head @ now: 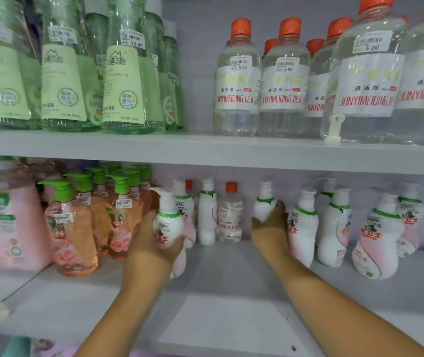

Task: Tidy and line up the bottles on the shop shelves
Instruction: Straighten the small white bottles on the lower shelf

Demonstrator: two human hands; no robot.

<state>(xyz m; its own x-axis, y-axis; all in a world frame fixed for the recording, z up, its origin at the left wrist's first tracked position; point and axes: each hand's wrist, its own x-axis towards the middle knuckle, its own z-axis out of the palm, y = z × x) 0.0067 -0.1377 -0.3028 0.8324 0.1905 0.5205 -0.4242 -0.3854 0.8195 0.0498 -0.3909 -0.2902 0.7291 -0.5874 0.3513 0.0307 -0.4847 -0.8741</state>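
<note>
Two hands (154, 243) (270, 228) gripping pump bottles (168, 222), JUNYIMEIQINGJIEJI bottles (238, 81) above

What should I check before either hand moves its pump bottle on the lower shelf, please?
1. Left hand grips the white pump bottle: ok.
2. Right hand holds the second pump bottle: ok.
3. Bare lower shelf between the hands: ok.
4. Stray orange-capped clear bottle among the pump bottles: not ok.
5. Right-hand pump bottles in a straight line: not ok.
6. Second bottle's base seated: cannot tell.
</note>
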